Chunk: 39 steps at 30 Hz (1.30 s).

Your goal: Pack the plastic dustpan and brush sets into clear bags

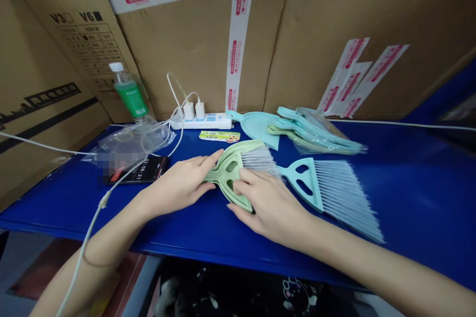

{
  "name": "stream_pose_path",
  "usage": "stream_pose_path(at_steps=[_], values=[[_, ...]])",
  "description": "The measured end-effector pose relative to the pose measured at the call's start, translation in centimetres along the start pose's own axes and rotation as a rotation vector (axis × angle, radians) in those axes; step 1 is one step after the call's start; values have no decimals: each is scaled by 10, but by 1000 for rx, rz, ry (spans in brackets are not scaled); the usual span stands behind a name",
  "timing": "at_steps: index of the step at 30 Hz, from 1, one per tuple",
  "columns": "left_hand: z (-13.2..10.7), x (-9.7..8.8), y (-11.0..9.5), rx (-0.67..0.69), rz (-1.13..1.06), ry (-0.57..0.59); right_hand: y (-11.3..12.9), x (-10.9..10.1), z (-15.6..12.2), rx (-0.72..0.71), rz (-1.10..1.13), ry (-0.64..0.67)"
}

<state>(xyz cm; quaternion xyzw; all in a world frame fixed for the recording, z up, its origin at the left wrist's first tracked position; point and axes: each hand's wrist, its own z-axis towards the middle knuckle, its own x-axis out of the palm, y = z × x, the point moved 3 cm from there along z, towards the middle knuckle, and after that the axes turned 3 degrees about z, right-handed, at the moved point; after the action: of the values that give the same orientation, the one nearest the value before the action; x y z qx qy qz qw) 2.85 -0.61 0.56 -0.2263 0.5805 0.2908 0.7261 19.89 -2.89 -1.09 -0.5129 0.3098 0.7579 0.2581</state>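
Green brush [231, 168] in dustpan [247, 145], left grip [186, 178], right grip [275, 208] on them, bagged tools [310, 131]

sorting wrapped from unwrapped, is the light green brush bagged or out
Out: the light green brush shows uncovered bristles, and the right hand touches its head directly.

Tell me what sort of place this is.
Likely a worktable in a storeroom or small workshop: taped cardboard boxes stand behind the blue table, which holds a plastic-wrapped bundle and a loose light-blue brush.
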Motion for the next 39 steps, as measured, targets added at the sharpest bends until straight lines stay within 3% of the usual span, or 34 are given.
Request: stream_pose_path(at_steps=[6,10,13,17,22,33,36,39], values=[[4,-7,18,-139,63,-98,5,-21,-6,-23,-230,-110],[15,-12,32,-236,95,-270,-2,-38,-11,113,-355,-174],[30,-14,39,-295,164,-290,-14,-45,-16,259,-438,-74],[62,-12,45,-283,213,-227,-29,-45,-21,374,-473,170],[106,-4,54,-272,177,-113,-39,-49,-25,325,-336,381],[162,17,60,-198,104,-65,-66,-68,-20,281,-247,567],[173,25,55,-192,97,-67,-77,-74,-17,299,-100,511],[179,32,47,-193,103,-78,-103,-85,-13,473,-166,238]])
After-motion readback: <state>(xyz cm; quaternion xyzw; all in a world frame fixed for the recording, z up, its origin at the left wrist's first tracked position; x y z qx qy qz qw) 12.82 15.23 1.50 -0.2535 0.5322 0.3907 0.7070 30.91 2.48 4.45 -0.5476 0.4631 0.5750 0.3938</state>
